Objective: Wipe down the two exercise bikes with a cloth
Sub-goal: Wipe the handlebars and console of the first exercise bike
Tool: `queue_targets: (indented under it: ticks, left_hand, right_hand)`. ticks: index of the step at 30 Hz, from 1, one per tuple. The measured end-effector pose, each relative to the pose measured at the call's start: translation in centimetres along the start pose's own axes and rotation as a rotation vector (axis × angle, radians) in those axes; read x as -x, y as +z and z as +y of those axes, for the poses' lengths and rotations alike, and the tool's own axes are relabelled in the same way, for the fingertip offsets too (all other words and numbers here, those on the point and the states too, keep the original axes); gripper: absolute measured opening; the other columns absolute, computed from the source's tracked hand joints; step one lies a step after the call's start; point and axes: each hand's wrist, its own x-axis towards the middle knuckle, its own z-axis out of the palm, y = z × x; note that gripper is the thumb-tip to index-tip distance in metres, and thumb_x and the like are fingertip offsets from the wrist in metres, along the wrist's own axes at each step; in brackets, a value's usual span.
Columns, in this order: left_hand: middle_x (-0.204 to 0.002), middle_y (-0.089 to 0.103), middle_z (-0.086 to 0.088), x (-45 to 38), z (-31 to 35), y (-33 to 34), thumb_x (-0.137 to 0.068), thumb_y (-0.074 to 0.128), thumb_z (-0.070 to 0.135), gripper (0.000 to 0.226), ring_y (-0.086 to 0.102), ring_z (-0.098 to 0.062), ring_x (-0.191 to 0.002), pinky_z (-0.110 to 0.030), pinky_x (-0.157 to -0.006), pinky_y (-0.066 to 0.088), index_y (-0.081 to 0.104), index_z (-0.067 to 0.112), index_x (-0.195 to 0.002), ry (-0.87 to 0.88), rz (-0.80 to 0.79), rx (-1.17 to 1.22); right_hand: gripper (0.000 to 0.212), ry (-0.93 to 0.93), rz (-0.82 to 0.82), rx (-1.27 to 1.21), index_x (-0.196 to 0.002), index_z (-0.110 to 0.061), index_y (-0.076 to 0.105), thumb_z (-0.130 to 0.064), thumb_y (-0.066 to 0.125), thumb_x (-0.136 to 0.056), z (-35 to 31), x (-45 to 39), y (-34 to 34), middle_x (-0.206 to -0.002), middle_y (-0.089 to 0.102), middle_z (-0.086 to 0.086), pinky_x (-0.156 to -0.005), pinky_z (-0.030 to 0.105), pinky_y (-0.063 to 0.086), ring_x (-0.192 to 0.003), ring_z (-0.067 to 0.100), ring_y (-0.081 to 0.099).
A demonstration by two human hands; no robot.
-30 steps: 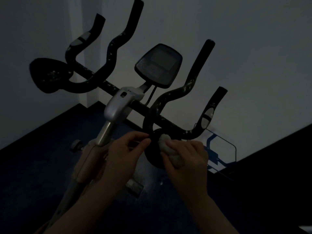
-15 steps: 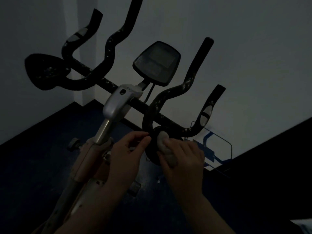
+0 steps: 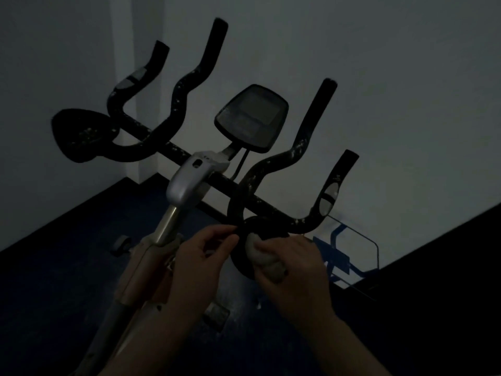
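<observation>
Dim room, pale wall [image 3: 406,77], dark blue floor [image 3: 54,267]. One exercise bike [image 3: 187,183] in view, seen from above and behind its handlebars [image 3: 271,164]; no second bike visible. Black, speckled handlebars, four upturned ends, crossbar clamped in a silver stem head. Dark console screen [image 3: 252,118] tilted up above the stem, thin cable hanging beneath it. Black elbow pad [image 3: 81,134] at the far left end of the crossbar; a matching round pad [image 3: 249,256] at the near right, just under the right-hand loop of the bar.

Left hand [image 3: 198,270] low in centre, grip curled, thumb and forefinger pinched at the left rim of the near pad where the bar loop crosses it; exactly which of the two is pinched, impossible to tell in this light. Right hand [image 3: 295,270] just beside it, grip closed over a bunched pale cloth [image 3: 263,256], pressing the wad against the top face of the near pad. Cloth mostly covered by the fingers, only its left edge and a lower fold showing. Both forearms entering from the bottom edge.

Beige and grey frame post running down left from the stem. Small transport wheel [image 3: 120,245] on the floor to its left, a pedal [image 3: 217,313] lower down between the arms. Blue metal frame [image 3: 339,253] against the wall at right.
</observation>
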Motion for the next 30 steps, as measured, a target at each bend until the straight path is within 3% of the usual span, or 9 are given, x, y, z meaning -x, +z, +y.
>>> queue_targets:
  ticks: [3, 7, 11, 15, 18, 20, 23, 27, 30]
  left_hand:
    - [-0.089, 0.074, 0.008, 0.1, 0.1, -0.2, -0.08, 0.069, 0.009, 0.021, 0.068, -0.009, -0.087, -0.035, -0.081, 0.055, 0.071, 0.028, -0.089, 0.015, 0.007, -0.025]
    - [-0.089, 0.074, 0.008, 0.3, 0.5, -0.5, -0.08, 0.068, 0.005, 0.024, 0.069, -0.008, -0.086, -0.028, -0.081, 0.053, 0.07, 0.028, -0.087, 0.015, -0.008, -0.04]
    - [-0.086, 0.074, 0.013, 0.3, 1.3, -0.6, -0.081, 0.068, 0.004, 0.026, 0.068, -0.002, -0.082, -0.011, -0.073, 0.05, 0.069, 0.029, -0.086, 0.006, -0.032, -0.09]
    - [-0.089, 0.073, 0.012, 0.3, 1.9, -0.6, -0.082, 0.067, 0.007, 0.026, 0.067, -0.001, -0.086, -0.015, -0.078, 0.052, 0.07, 0.029, -0.096, 0.036, -0.059, -0.167]
    - [-0.09, 0.072, 0.015, 0.3, 2.4, -0.5, -0.084, 0.066, 0.011, 0.024, 0.065, 0.001, -0.088, -0.016, -0.078, 0.053, 0.069, 0.03, -0.098, 0.064, -0.067, -0.199]
    - [-0.092, 0.071, 0.014, 0.1, 2.4, -0.2, -0.084, 0.065, 0.014, 0.022, 0.064, 0.001, -0.089, -0.021, -0.081, 0.054, 0.069, 0.03, -0.099, 0.062, -0.062, -0.209]
    - [-0.095, 0.071, 0.012, -0.5, 2.3, 0.4, -0.084, 0.066, 0.015, 0.022, 0.065, -0.004, -0.091, -0.034, -0.085, 0.055, 0.07, 0.028, -0.101, 0.07, -0.04, -0.204]
    - [-0.097, 0.069, 0.007, -0.9, 2.2, 1.2, -0.084, 0.066, 0.016, 0.019, 0.064, -0.008, -0.092, -0.041, -0.084, 0.055, 0.07, 0.026, -0.1, 0.1, -0.023, -0.225]
    - [-0.096, 0.07, 0.004, -0.7, 2.2, 1.2, -0.084, 0.066, 0.014, 0.019, 0.065, -0.008, -0.091, -0.041, -0.084, 0.055, 0.07, 0.025, -0.099, 0.122, -0.015, -0.221]
  right_hand:
    - [0.028, -0.008, -0.182, -0.146, -0.096, -0.024, 0.072, -0.033, 0.069, -0.069, 0.4, -1.9, -2.7, -0.088, 0.07, -0.008, -0.07, 0.037, 0.054, -0.081, 0.011, 0.062]
    - [0.027, -0.057, -0.053, -0.253, -0.101, -0.021, 0.073, -0.031, 0.07, -0.076, -0.5, -6.0, -2.8, -0.095, 0.07, -0.008, -0.08, 0.025, 0.048, -0.087, 0.007, 0.06]
    - [0.027, -0.094, -0.275, -0.194, -0.105, -0.025, 0.073, -0.025, 0.071, -0.079, -0.6, -7.4, -1.1, -0.103, 0.07, -0.004, -0.082, 0.031, 0.049, -0.093, 0.015, 0.061]
    - [0.022, 0.131, -0.362, -0.181, -0.101, -0.025, 0.075, -0.019, 0.07, -0.08, 1.4, -8.7, -3.0, -0.098, 0.075, -0.003, -0.084, 0.033, 0.054, -0.089, 0.011, 0.067]
    - [0.015, 0.266, -0.412, -0.076, -0.09, -0.025, 0.078, -0.023, 0.067, -0.08, 3.2, -8.3, -4.1, -0.085, 0.076, -0.005, -0.074, 0.031, 0.058, -0.075, 0.008, 0.068]
    - [0.01, 0.378, -0.319, -0.218, -0.083, -0.028, 0.079, -0.024, 0.071, -0.079, 3.5, -7.9, -4.0, -0.079, 0.076, -0.006, -0.074, 0.033, 0.06, -0.075, 0.009, 0.07]
    - [0.012, 0.56, -0.067, -0.672, -0.085, -0.03, 0.077, -0.02, 0.077, -0.077, 2.0, -6.2, -1.9, -0.086, 0.077, -0.003, -0.081, 0.036, 0.059, -0.085, 0.015, 0.072]
    - [0.033, 0.588, 0.124, -0.789, -0.102, -0.024, 0.075, -0.038, 0.075, -0.073, 1.7, -2.7, 0.4, -0.103, 0.075, 0.001, -0.092, 0.045, 0.053, -0.1, 0.018, 0.069]
    - [0.03, 0.646, 0.24, -0.796, -0.105, -0.02, 0.075, -0.031, 0.074, -0.077, 1.5, -1.5, 0.1, -0.104, 0.074, 0.001, -0.092, 0.043, 0.054, -0.1, 0.017, 0.069]
